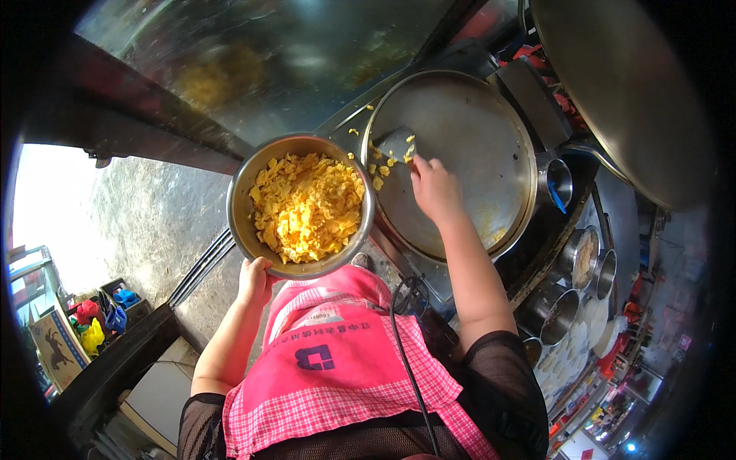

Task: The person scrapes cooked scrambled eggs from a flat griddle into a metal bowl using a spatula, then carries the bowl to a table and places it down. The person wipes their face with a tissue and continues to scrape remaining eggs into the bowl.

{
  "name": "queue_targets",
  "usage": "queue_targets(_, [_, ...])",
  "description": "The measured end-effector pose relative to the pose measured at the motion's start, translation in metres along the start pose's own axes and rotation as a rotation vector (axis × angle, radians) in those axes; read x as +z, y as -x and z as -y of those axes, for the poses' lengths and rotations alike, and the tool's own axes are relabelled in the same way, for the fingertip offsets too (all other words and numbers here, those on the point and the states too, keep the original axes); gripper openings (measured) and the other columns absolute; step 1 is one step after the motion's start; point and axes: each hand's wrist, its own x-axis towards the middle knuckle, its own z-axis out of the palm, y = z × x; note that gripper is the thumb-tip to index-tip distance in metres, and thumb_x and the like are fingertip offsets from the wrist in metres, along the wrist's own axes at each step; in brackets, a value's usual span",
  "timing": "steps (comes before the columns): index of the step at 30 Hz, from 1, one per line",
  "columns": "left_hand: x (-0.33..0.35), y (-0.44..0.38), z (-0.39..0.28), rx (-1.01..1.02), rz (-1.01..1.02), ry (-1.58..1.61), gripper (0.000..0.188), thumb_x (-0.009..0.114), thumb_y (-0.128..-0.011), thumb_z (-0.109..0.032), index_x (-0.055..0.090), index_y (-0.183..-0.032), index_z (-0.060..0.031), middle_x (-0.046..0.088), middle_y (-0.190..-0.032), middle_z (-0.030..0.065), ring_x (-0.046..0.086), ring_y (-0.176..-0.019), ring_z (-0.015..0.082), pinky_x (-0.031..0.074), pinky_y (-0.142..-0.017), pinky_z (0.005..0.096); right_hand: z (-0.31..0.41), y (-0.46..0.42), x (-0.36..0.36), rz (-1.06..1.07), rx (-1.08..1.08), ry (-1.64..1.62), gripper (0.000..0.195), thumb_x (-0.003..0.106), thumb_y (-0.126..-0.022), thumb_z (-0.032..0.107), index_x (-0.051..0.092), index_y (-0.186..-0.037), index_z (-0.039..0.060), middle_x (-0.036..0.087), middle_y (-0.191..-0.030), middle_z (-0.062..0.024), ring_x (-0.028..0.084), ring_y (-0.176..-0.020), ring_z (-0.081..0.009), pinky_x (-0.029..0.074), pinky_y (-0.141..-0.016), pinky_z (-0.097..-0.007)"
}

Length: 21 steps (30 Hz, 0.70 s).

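My left hand [256,280] grips the near rim of a round stainless steel bowl [237,233], which is heaped with scrambled egg [307,210]. To the right lies a large round flat pan [468,138] with a raised rim. Above its left side my right hand [435,187] is closed around the handle of a flat metal spatula [397,144]; the handle is mostly hidden by the hand. A few egg pieces [378,183] lie around the blade, at the pan's left edge beside the bowl, and some cling to the blade.
A large round lid [621,98] stands raised at the upper right. Beside the pan is a metal cup [559,181] with a blue-handled utensil. Several metal pots [546,313] and rows of pale dough pieces [566,359] are at the right. A dark cable [402,345] hangs over the pink apron.
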Motion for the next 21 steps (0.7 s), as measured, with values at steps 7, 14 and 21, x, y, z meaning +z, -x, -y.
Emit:
queue_targets(7, [0.007,-0.001,-0.006,-0.009,-0.038,-0.044,0.039,0.040,-0.074,0.003,0.047,-0.111,0.0070,0.061,-0.097,0.0196,0.066,-0.076,0.0319,0.060,-0.063,0.0433,-0.041,0.035,-0.006,-0.027,-0.063,-0.276,0.035,0.063,-0.083,0.013,0.058,-0.117,0.0072,0.061,-0.100,-0.0145,0.062,-0.087,-0.0315,0.051,-0.075,-0.0385])
queue_targets(14, [0.004,-0.004,-0.013,-0.047,0.017,-0.129,0.043,0.039,-0.075,0.002,0.047,-0.117,0.0070,0.062,-0.098,0.0188,0.066,-0.078,0.0309,0.060,-0.064,0.0431,-0.151,-0.006,-0.023,0.189,-0.028,-0.444,0.041,0.065,-0.077,0.002,0.058,-0.117,0.0046,0.060,-0.098,-0.0091,0.062,-0.090,-0.0210,0.050,-0.078,-0.0300])
queue_targets(21, [0.002,-0.008,-0.015,-0.039,-0.013,-0.160,0.041,0.039,-0.075,0.003,0.047,-0.115,0.0068,0.062,-0.099,0.0191,0.067,-0.076,0.0309,0.060,-0.062,0.0424,-0.141,-0.080,-0.011,0.299,-0.239,-0.370,0.039,0.066,-0.072,-0.001,0.063,-0.110,0.0069,0.062,-0.098,-0.0083,0.062,-0.090,-0.0207,0.049,-0.078,-0.0307])
